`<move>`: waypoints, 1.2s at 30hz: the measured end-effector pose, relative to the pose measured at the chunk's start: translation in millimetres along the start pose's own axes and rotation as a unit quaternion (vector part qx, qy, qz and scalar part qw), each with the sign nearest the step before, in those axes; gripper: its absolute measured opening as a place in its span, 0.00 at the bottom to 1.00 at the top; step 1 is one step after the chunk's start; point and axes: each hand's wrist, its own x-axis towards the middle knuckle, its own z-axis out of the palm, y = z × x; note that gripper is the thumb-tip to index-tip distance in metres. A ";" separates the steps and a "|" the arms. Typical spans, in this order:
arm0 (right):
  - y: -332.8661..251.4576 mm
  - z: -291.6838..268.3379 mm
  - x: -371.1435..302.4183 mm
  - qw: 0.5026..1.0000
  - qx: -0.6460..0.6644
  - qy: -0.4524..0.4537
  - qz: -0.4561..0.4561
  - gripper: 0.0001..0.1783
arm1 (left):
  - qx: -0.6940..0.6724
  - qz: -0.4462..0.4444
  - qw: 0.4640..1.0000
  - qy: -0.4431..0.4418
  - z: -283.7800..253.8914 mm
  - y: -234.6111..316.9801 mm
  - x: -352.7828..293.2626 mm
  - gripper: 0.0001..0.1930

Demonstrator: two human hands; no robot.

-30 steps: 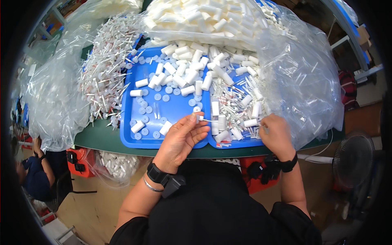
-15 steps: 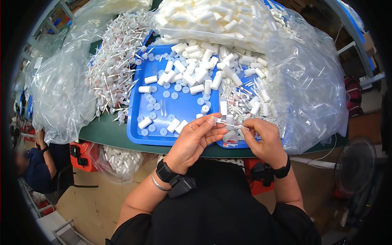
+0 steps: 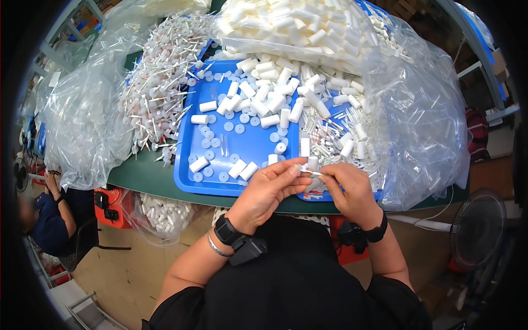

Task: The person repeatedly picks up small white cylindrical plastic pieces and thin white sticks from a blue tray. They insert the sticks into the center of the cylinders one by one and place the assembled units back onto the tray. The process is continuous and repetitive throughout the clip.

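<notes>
My left hand (image 3: 265, 190) pinches one end of a thin white stick-like tube (image 3: 311, 172) between thumb and fingers. A small white piece shows at its fingertips, too small to name. My right hand (image 3: 352, 190) grips the tube's other end with thumb and forefinger. Both hands hover over the near edge of a blue tray (image 3: 192, 159). White foam-like cylinders (image 3: 263, 106) lie in the tray, along with several flat translucent discs (image 3: 240, 128). Just beyond my right hand, many thin clear tubes and white sticks (image 3: 330, 127) lie in a second blue tray.
A heap of thin sticks with discs (image 3: 159, 82) rises on the left. At the back sits a large bag of white cylinders (image 3: 308, 27). Clear plastic sheeting (image 3: 421, 121) covers the right side. A fan (image 3: 478, 225) stands at right; another person's arm (image 3: 65, 212) shows at far left.
My hands have drawn closer together, so less of the thin tube shows between them. The view has shifted slightly. The trays look the same.
</notes>
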 end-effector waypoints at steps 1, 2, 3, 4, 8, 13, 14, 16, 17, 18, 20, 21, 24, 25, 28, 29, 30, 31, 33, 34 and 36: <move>-2.6 0.3 0.6 0.990 0.087 -0.037 0.107 0.04 | 0.007 0.005 1.000 0.000 2.1 0.6 -0.6 0.22; -6.8 -0.6 0.9 0.959 0.172 -0.073 0.212 0.06 | 0.014 0.010 1.000 0.000 5.3 2.2 -2.2 0.22; -9.3 -1.0 1.4 0.909 0.254 -0.108 0.313 0.08 | 0.021 0.015 1.000 0.000 7.0 3.7 -3.6 0.23; -7.9 -1.3 3.1 0.875 0.306 -0.126 0.354 0.10 | 0.040 0.012 0.999 -0.011 5.6 3.6 -4.9 0.23; -6.4 2.6 6.5 0.820 0.384 -0.152 0.397 0.14 | 0.100 0.014 0.995 -0.014 1.4 7.3 -9.7 0.21; 13.4 -0.5 14.1 0.976 0.019 -0.068 0.207 0.10 | 0.152 0.170 0.971 0.076 -19.7 44.5 -14.4 0.19; 20.7 -4.9 16.5 0.983 -0.040 -0.063 0.166 0.09 | 0.144 0.216 0.960 0.101 -30.8 67.1 -17.6 0.18; 32.6 -8.1 18.5 0.983 -0.153 -0.056 0.079 0.06 | 0.012 0.336 0.934 0.118 -58.9 120.4 -21.8 0.18; 33.6 -7.0 18.6 0.978 -0.166 -0.076 0.101 0.06 | -0.051 0.347 0.927 0.136 -64.5 146.8 -26.3 0.19; 34.7 -4.5 19.2 0.977 -0.172 -0.093 0.085 0.06 | -0.113 0.359 0.913 0.157 -65.3 163.3 -33.5 0.20; 37.0 0.1 19.8 0.974 -0.183 -0.126 0.051 0.07 | -0.020 0.364 0.911 0.192 -67.3 160.4 -33.7 0.21; 36.0 2.5 21.0 0.972 -0.188 -0.133 0.051 0.07 | 0.026 0.366 0.906 0.211 -69.4 156.4 -32.5 0.21; 30.2 10.4 21.5 0.963 -0.213 -0.157 0.055 0.06 | 0.350 0.259 0.885 0.166 -47.7 110.5 -26.4 0.17; 29.4 13.6 21.2 0.958 -0.227 -0.166 0.055 0.05 | 0.421 0.212 0.873 0.125 -46.4 90.6 -26.1 0.12; 32.8 18.2 18.6 0.944 -0.260 -0.187 0.085 0.03 | 0.716 0.284 0.636 0.043 -41.4 43.9 -18.2 0.14; 33.5 18.3 18.4 0.939 -0.266 -0.194 0.097 0.03 | 0.744 0.287 0.601 0.061 -39.9 34.6 -16.7 0.14; 33.8 17.2 19.4 0.938 -0.260 -0.196 0.119 0.03 | 0.770 0.291 0.563 0.078 -38.6 29.4 -14.4 0.14; 33.7 15.7 20.4 0.936 -0.254 -0.197 0.141 0.03 | 0.780 0.285 0.551 0.083 -37.9 28.1 -12.3 0.14; 34.2 11.9 21.1 0.946 -0.213 -0.170 0.173 0.04 | 0.801 0.272 0.526 0.091 -36.8 27.1 -9.3 0.13; 35.3 9.1 20.4 0.957 -0.177 -0.142 0.183 0.04 | 0.796 0.272 0.534 0.088 -37.7 27.6 -8.3 0.13; 35.2 2.4 21.7 0.969 -0.085 -0.084 0.214 0.04 | 0.785 0.274 0.550 0.081 -41.3 30.3 -6.5 0.11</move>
